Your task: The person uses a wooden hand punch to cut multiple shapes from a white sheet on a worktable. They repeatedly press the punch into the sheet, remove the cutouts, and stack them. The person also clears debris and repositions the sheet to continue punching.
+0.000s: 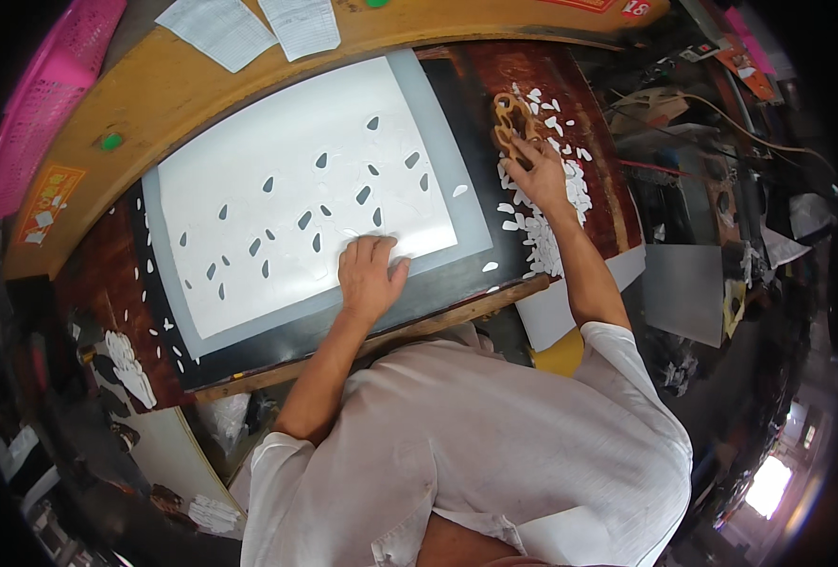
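Observation:
A white sheet [277, 236] with several small shaped holes cut through it lies on a grey board [471, 222]. My left hand [370, 276] rests on the sheet's near edge, fingers lightly bent on it, thumb apart, holding nothing. Off to the right, my right hand [540, 177] grips a brown cutting die [513, 118] made of several joined loops. Its fingers partly hide the die's near end. Below and beside that hand spreads a heap of small white cut pieces [544, 244] on the dark red tabletop [615, 203].
A yellow-brown machine beam [107, 113] crosses the far side, with papers [215, 33] on it. A pink basket [45, 90] stands far left. White pieces [130, 369] are stacked at the near left corner. A wooden strip [480, 304] edges the table near me.

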Demonstrator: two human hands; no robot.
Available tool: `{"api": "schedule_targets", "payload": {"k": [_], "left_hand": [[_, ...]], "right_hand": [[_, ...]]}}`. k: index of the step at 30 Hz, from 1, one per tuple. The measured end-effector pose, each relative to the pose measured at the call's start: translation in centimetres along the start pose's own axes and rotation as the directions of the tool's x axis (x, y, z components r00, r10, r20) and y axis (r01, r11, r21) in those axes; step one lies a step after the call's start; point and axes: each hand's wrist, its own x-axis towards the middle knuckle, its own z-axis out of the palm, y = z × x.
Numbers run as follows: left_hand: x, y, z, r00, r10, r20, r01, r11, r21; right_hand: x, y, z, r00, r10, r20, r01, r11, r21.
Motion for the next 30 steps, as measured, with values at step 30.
{"api": "schedule_targets", "payload": {"k": [30], "left_hand": [[-20.1, -19.9, -25.4, 0.019, -0.989, -0.147, 0.780, 0.107, -0.617]], "right_hand": [[-14.8, -17.1, 1.9, 0.463, 0.354, 0.813, -0.844, 0.457, 0.282]]}}
